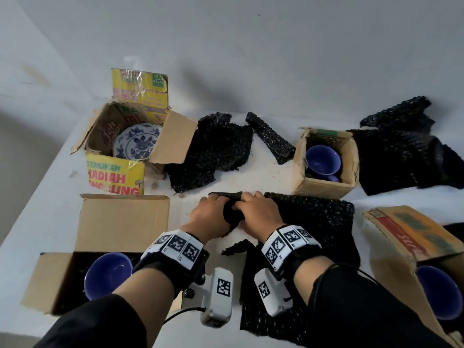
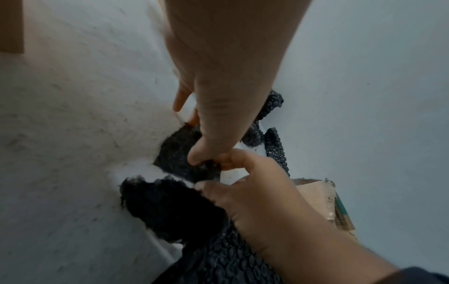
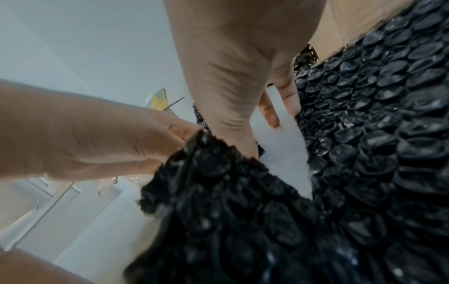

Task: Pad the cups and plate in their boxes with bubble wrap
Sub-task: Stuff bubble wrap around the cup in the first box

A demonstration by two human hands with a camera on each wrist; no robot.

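Observation:
Both hands meet at the table's middle on one black bubble wrap sheet [image 1: 313,222]. My left hand [image 1: 216,209] and right hand [image 1: 253,207] each pinch its bunched left edge [image 1: 232,213], thumbs close together. The left wrist view shows the left thumb [image 2: 199,153] pressing the wrap [image 2: 175,153] beside the right hand [image 2: 243,173]. In the right wrist view the wrap [image 3: 243,211] hangs from both hands. A blue-and-white plate [image 1: 136,141] leans in the yellow box [image 1: 115,177]. Blue cups sit in boxes at near left [image 1: 108,275], near right [image 1: 438,292] and back right [image 1: 322,158].
More black bubble wrap lies at the back: a flat piece [image 1: 213,151], a small roll [image 1: 271,136] and a big heap [image 1: 406,151] at far right. The near-left box's flap [image 1: 123,222] stands open. A white wall closes the table's far side.

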